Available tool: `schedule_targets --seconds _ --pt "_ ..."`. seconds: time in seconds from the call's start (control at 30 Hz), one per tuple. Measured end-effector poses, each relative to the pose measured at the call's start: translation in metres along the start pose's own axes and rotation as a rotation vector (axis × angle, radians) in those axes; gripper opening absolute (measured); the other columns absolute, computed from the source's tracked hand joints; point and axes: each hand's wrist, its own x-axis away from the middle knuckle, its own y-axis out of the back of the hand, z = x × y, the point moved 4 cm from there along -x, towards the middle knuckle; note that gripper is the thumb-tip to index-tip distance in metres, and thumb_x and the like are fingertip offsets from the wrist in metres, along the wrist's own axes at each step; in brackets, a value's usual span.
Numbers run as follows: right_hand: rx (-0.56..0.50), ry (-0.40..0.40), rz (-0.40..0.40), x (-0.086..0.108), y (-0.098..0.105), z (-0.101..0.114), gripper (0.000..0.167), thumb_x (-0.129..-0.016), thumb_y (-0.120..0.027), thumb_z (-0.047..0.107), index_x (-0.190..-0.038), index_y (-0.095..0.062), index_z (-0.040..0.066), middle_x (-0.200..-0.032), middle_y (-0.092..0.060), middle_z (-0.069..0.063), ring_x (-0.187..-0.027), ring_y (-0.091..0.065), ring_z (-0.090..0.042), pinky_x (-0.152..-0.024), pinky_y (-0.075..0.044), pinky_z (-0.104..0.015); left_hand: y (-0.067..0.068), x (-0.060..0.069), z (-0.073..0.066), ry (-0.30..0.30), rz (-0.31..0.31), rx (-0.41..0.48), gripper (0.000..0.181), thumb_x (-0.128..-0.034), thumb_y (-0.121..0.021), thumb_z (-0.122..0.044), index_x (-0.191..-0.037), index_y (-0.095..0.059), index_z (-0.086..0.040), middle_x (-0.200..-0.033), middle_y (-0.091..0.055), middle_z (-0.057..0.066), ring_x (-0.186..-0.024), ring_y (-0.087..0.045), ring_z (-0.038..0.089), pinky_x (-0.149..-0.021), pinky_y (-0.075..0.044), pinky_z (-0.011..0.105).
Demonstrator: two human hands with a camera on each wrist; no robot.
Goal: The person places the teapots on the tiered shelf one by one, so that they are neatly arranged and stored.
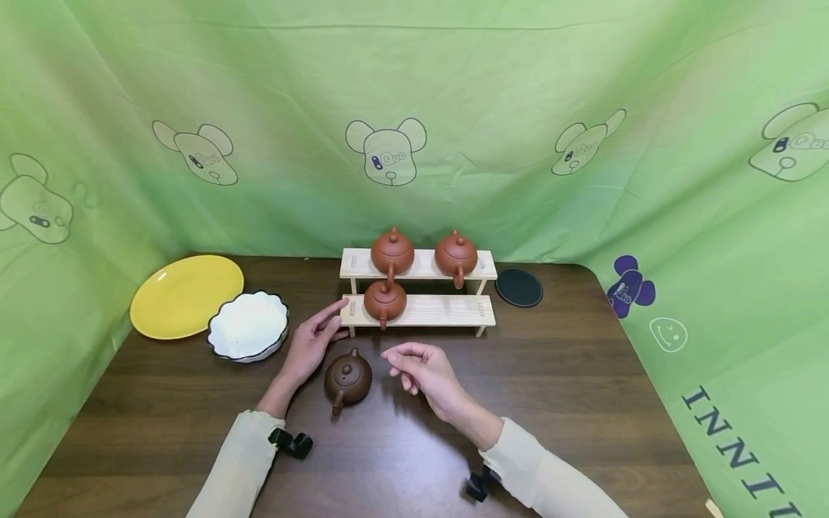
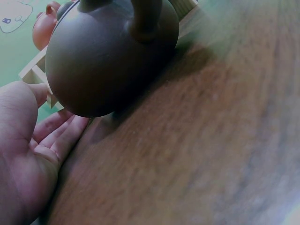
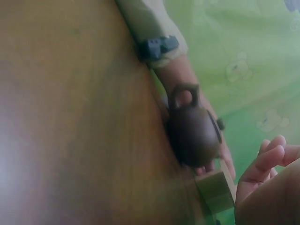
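My left hand (image 1: pixel 311 347) rests at the left end of the lower tier of a two-tier wooden rack (image 1: pixel 447 311), its extended fingers touching the board. In the left wrist view, a dark brown teapot (image 2: pixel 108 61) partly covers those fingers. That dark teapot (image 1: pixel 347 378) stands on the table between the hands, handle toward me. To its right, my right hand (image 1: pixel 427 374) hovers above the table with loosely curled fingers, holding nothing. A reddish-brown teapot (image 1: pixel 385 300) sits on the lower tier at left. Two more, a left teapot (image 1: pixel 392 253) and a right teapot (image 1: pixel 456 255), stand on the upper tier.
At the back left lie a yellow plate (image 1: pixel 188 296) and, overlapping its edge in view, a white scalloped bowl (image 1: pixel 249 326) with a dark rim. A round black coaster (image 1: pixel 519 287) lies right of the rack. Green printed cloth (image 1: pixel 486 144) hangs around the wooden table (image 1: pixel 570 403).
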Motion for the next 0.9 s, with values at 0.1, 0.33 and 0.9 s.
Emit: schedule_targets --seconds 0.1,0.33,0.9 --pt "0.012 -0.004 0.011 0.007 -0.002 -0.004 0.03 -0.107 -0.073 0.01 -0.123 -0.074 -0.015 -0.077 -0.072 0.004 -0.055 -0.053 -0.002 -0.046 -0.041 -0.012 -0.001 0.0 -0.001 0.001 -0.001 -0.003 0.043 -0.1188 -0.055 -0.013 -0.161 -0.058 -0.002 -0.163 -0.056 0.02 -0.116 -0.073 0.0 -0.102 -0.065 0.028" --pt "0.011 -0.048 0.057 0.022 -0.007 -0.015 0.034 -0.108 -0.072 0.012 -0.124 -0.072 -0.018 -0.076 -0.071 0.005 -0.054 -0.052 -0.002 -0.046 -0.041 -0.011 0.0 0.001 0.0 0.003 -0.001 -0.013 0.044 -0.119 -0.055 -0.016 -0.161 -0.058 -0.004 -0.163 -0.056 0.019 -0.115 -0.073 0.001 -0.102 -0.065 0.029" --pt "0.016 -0.143 0.195 0.047 -0.025 -0.041 0.037 -0.105 -0.072 0.009 -0.131 -0.069 -0.018 -0.08 -0.071 0.005 -0.054 -0.051 0.0 -0.045 -0.04 -0.01 0.0 0.001 0.0 0.016 0.002 -0.021 0.044 -0.1192 -0.055 -0.018 -0.161 -0.058 -0.005 -0.165 -0.055 0.018 -0.118 -0.072 0.0 -0.103 -0.065 0.029"
